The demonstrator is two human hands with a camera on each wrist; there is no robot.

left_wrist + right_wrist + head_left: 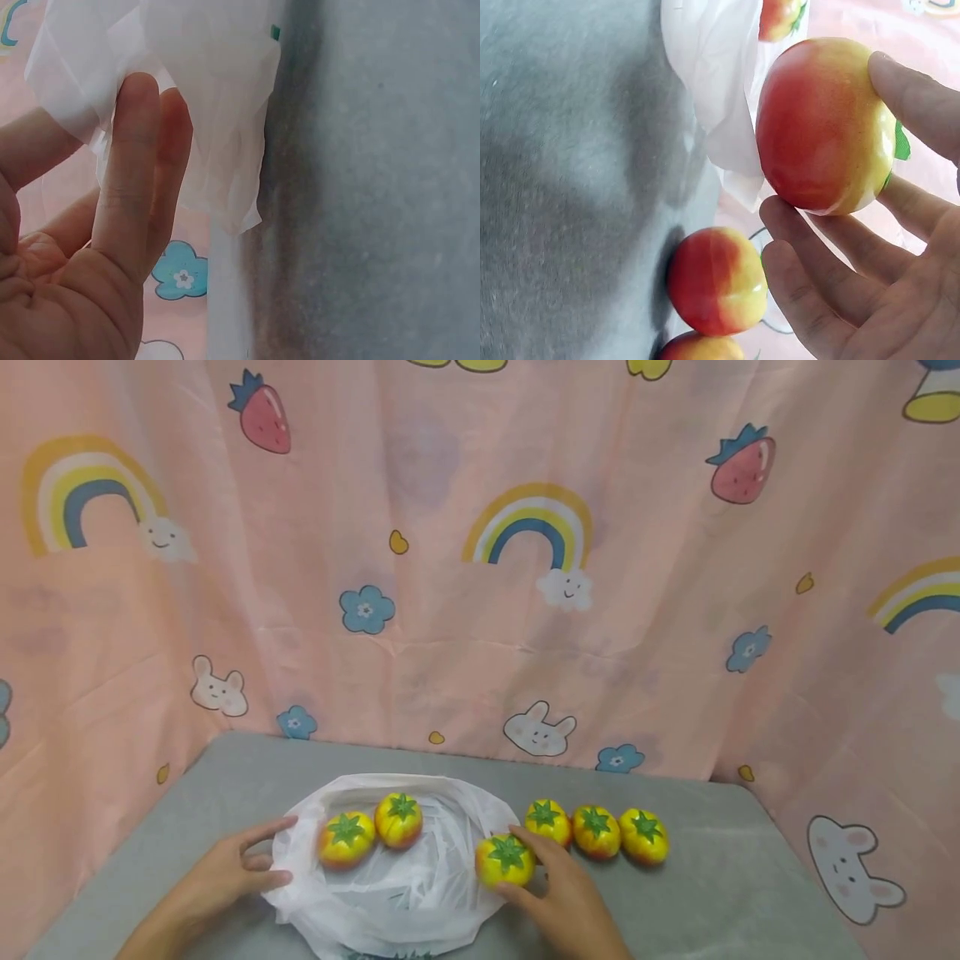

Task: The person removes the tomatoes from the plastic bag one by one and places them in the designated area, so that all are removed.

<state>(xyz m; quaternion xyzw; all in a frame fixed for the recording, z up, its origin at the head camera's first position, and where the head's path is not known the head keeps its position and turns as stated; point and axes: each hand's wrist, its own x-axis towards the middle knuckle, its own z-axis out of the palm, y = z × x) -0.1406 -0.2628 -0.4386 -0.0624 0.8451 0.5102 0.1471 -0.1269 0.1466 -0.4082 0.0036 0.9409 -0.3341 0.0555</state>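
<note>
A white plastic bag (390, 922) lies spread with its mouth up on the grey table. Two yellow-red tomatoes with green star-shaped leaves, one at the left (347, 841) and one behind it (400, 820), sit inside it. My left hand (221, 881) holds the bag's left edge between thumb and fingers; in the left wrist view the thin plastic (221, 112) hangs past the fingertips. Over the bag's right rim, my right hand (566, 893) pinches another tomato (506, 862) between thumb and fingers. The right wrist view shows this tomato (825, 127) raised off the table.
A row of three tomatoes, left (547, 821), middle (596, 832) and right (643, 837), stands to the right of the bag on the grey table (720, 893). A pink patterned curtain (450, 677) closes off the back and sides.
</note>
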